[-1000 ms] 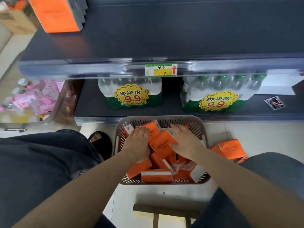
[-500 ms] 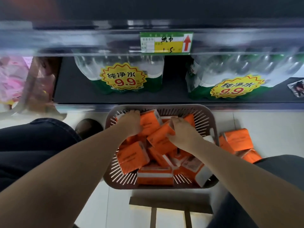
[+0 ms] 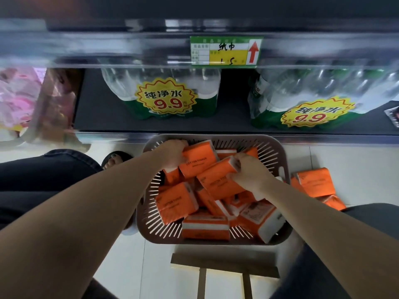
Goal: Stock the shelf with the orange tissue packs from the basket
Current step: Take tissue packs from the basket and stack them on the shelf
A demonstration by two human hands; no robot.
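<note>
Both bare forearms reach forward and down, converging ahead of the knees. The left hand (image 3: pixel 172 153) is curled, knuckles up, fingers wrapped over a pack's (image 3: pixel 197 160) far left edge. The right hand (image 3: pixel 248 172) — wrist bent — pinches a second pack's (image 3: pixel 218 180) right end between thumb and fingers.

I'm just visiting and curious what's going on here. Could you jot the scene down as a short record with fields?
Left hand: gripping an orange pack at the basket's far left
Right hand: gripping another orange pack
Basket: on the floor, holding a loose pile of packs
Outside basket: more packs on the floor, right
Lower shelf: water bottle bundles marked 9.9
Price tag: red arrow pointing up
</note>
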